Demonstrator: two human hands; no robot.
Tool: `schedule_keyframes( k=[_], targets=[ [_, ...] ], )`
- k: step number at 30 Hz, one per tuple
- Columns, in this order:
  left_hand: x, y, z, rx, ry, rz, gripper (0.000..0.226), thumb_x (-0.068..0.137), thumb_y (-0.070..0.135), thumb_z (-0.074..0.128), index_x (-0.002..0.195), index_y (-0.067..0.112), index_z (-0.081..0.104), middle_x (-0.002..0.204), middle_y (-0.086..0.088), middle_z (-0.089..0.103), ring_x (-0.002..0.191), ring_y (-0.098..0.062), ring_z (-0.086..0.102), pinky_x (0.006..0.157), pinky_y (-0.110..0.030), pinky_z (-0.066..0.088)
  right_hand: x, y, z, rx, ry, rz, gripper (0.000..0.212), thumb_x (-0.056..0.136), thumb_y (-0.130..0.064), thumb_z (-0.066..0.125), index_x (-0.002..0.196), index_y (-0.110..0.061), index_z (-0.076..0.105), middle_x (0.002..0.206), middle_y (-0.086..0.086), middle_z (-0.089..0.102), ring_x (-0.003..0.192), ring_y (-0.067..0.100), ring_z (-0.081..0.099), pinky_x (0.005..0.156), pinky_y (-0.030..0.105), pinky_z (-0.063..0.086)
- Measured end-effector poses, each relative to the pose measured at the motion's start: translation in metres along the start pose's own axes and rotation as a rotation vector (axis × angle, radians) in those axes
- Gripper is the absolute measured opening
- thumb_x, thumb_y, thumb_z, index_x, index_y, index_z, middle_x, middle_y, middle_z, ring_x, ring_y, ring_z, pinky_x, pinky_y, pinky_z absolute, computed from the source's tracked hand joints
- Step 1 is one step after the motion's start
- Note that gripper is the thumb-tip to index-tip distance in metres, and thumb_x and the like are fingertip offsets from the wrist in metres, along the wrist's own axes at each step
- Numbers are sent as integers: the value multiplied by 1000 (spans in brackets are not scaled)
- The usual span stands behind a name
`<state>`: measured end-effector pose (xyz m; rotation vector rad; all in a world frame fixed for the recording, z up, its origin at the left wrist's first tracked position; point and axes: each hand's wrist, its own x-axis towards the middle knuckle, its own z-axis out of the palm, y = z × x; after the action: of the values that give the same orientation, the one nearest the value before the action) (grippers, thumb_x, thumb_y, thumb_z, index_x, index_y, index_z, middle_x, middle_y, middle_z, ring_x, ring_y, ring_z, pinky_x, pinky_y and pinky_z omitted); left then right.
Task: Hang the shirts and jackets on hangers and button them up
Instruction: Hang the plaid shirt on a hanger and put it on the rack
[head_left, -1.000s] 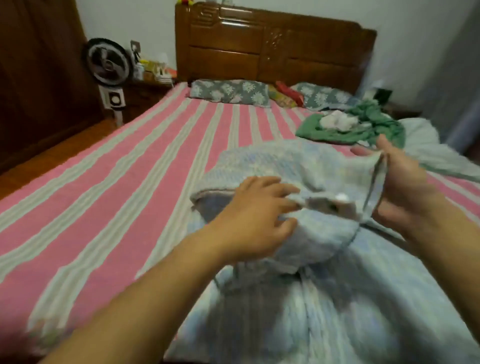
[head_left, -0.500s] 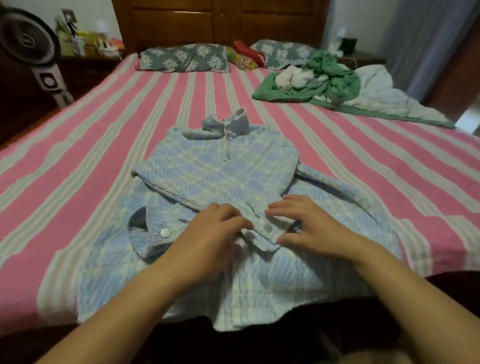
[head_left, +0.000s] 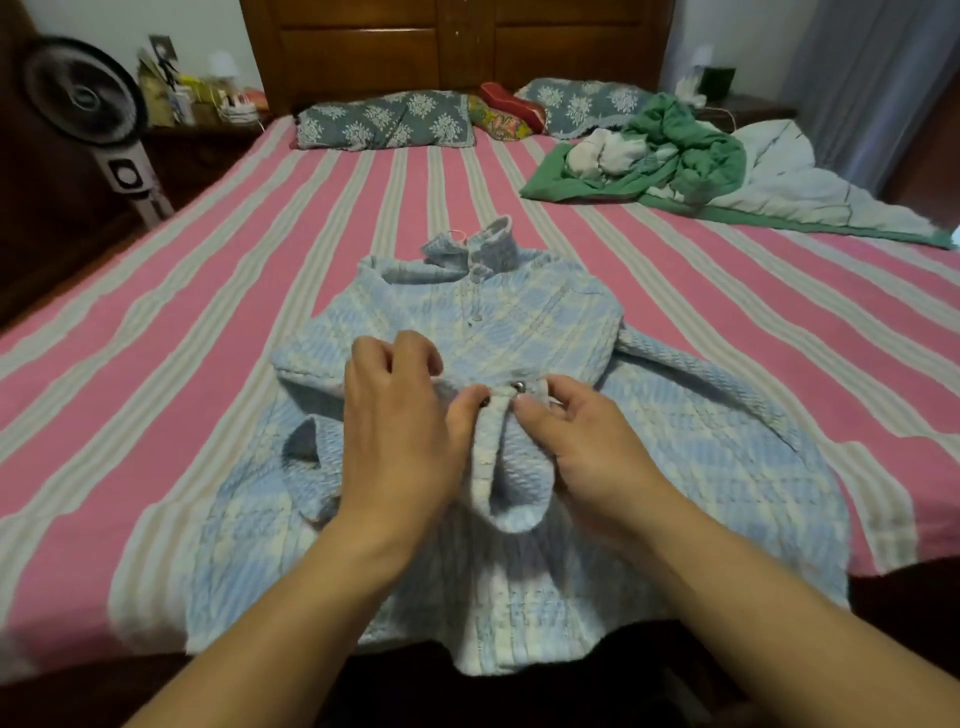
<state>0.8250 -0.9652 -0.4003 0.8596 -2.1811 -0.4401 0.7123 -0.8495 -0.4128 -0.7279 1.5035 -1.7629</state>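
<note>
Two hands, the left hand (head_left: 397, 431) and right hand (head_left: 582, 441), pinch with curled fingers the front edges of one blue checked jacket (head_left: 519, 322) lying flat on the striped bed (head_left: 208, 291), beyond it one green heap (head_left: 675, 150) and two pillows (head_left: 384, 119).

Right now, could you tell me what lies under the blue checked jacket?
The blue checked jacket lies spread flat on the pink striped bedsheet, which shows all round it. Whether a hanger sits inside it cannot be seen; the fabric and both hands cover that.
</note>
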Motion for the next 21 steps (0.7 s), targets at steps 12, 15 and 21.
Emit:
schedule_keyframes(
  k=[12, 15, 21],
  targets=[
    [-32, -29, -27, -183, -197, 306, 31, 76, 1, 71, 104, 15, 76, 100, 4, 57, 89, -10, 58, 76, -14, 43, 1, 13, 15, -161, 441, -24, 20, 98, -24, 66, 85, -10, 71, 89, 23, 68, 72, 21, 59, 67, 36, 49],
    [-49, -34, -35, -93, -126, 381, 14, 85, 13, 70, 96, 13, 77, 95, 3, 58, 78, -14, 58, 62, -27, 45, -3, 7, 12, -342, 467, -260, 17, 96, -22, 68, 84, -10, 69, 71, 9, 60, 64, 7, 51, 62, 22, 43],
    [-49, -44, -32, -6, -67, 454, 10, 90, 15, 67, 93, 9, 74, 90, -5, 62, 76, -23, 59, 57, -39, 47, -15, 11, 31, -790, -14, -525, 12, 89, -18, 71, 98, -22, 79, 88, -10, 68, 90, 7, 62, 80, 25, 48]
  ],
)
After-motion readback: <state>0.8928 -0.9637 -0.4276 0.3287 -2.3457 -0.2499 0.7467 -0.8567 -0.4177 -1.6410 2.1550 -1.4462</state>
